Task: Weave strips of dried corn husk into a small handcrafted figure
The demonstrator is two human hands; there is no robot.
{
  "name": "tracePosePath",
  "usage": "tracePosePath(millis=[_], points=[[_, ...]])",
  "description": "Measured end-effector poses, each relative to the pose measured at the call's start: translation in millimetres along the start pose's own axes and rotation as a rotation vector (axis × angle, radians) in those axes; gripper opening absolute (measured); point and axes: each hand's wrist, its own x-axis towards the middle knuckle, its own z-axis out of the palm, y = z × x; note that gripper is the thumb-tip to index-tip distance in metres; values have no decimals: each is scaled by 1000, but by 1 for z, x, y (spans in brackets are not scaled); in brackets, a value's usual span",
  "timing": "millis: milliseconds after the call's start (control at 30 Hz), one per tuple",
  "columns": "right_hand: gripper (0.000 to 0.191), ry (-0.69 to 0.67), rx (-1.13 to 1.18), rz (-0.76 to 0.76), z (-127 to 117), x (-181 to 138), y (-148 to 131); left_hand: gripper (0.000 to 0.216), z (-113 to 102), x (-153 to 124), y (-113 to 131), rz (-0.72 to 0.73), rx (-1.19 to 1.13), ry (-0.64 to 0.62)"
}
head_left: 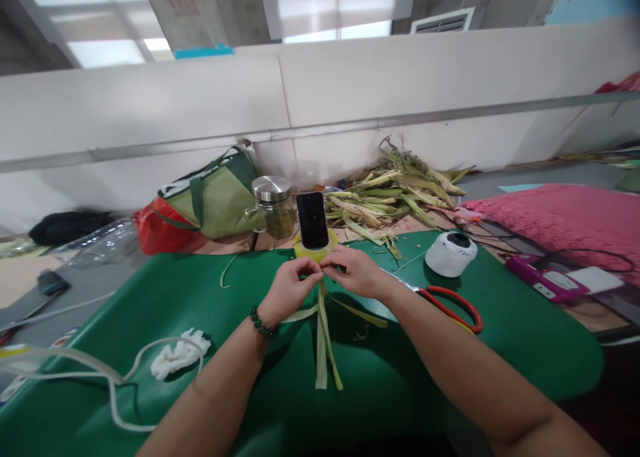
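Note:
My left hand (295,285) and my right hand (356,270) meet above the middle of the green mat, fingertips pinched close together. Both pinch the upper end of a bundle of pale green leaf strips (323,340), which look like corn husk. Several strips fan out below the fingers, two hanging toward me and others spreading to the sides. The exact spot where they join is hidden by my fingers. Just behind my hands a black-screened phone (313,221) leans upright on a yellow roll of tape (304,249).
Scissors with red handles (453,307) lie beside my right forearm, near a white spool of thread (450,254). A glass jar (276,217), a green bag (215,200) and a husk pile (400,183) stand at the back. Crumpled tissue (179,354) and a white cable (113,393) lie left.

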Motion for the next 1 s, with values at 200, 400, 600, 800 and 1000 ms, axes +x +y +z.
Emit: tracePosePath(millis=[200,400,600,800,1000], points=[[7,29,-26,6,4,0,5,13,0,1,-1,-34,-41,-26],[19,83,-107,-24,0,-2,-3,11,-1,2,-4,-29,-42,-19],[16,24,-210,-41,0,-3,-2,9,2,-1,2,33,114,26],[13,59,-270,-45,7,-3,0,8,3,0,-2,-14,87,56],[14,135,-291,-116,6,-3,-7,20,1,2,-5,-188,-187,0]])
